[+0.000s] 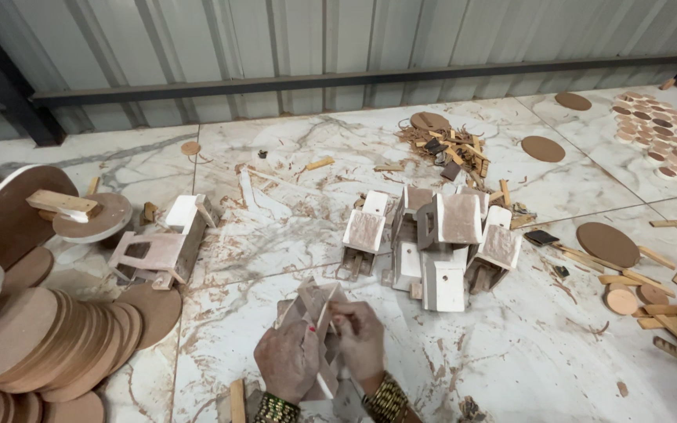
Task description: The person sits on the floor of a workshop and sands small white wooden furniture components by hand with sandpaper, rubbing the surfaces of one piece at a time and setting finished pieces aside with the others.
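Observation:
My left hand point(287, 360) and my right hand point(360, 335) are both closed around a small wooden birdhouse point(312, 301) low in the middle of the view. The birdhouse is tilted, its pale brown panels sticking up between my fingers. My right thumb and fingers pinch its upper edge. Bangles sit on both wrists. A cluster of several finished white-and-brown birdhouses point(440, 239) lies on the marble floor just beyond my hands.
A stack of round brown wooden discs point(48, 337) fans out at the left. Another birdhouse point(162, 251) lies on its side nearby. Wood scraps point(452, 149) pile up at the back, discs point(660, 133) and sticks point(667, 305) at the right. A corrugated metal wall closes the far side.

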The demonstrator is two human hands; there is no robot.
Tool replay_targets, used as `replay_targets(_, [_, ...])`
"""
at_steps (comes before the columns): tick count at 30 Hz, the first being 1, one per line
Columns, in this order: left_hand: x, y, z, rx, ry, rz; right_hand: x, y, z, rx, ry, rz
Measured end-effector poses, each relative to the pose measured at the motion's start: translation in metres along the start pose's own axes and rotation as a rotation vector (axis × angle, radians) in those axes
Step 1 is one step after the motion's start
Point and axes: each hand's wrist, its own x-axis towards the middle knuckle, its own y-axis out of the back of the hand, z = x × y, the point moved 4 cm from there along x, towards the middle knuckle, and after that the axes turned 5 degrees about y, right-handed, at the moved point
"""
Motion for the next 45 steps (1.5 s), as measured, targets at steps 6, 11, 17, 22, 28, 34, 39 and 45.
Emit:
replay_targets(6, [0.000,0.008,0.002,-0.018,0.002,0.020,-0.022,0.005,0.012,-0.003,-0.345,0.117])
replay_targets(11, [0.005,0.007,-0.002,-0.034,-0.012,0.060,-0.028,0.010,0.028,-0.079,-0.206,0.026])
replay_targets(17, [0.000,0.009,0.001,-0.083,-0.107,-0.005,-0.007,0.026,0.049,-0.080,-0.191,0.097])
replay_targets(22, [0.000,0.006,0.011,-0.085,-0.195,-0.080,0.010,0.028,0.043,0.077,-0.250,0.087])
replay_targets(28, [0.006,-0.004,0.027,-0.094,-0.267,-0.144,0.056,0.043,0.020,0.040,-0.162,0.045])
replay_targets(34, [0.004,-0.015,0.043,-0.084,-0.324,-0.170,0.061,0.029,0.002,-0.222,-0.078,-0.134])
replay_targets(39, [0.004,-0.013,0.043,-0.103,-0.347,-0.200,0.056,0.032,-0.031,-0.174,0.049,-0.396])
replay_targets(45, [0.005,-0.026,0.057,-0.067,-0.379,-0.317,0.080,0.050,-0.058,0.002,0.037,-0.354])
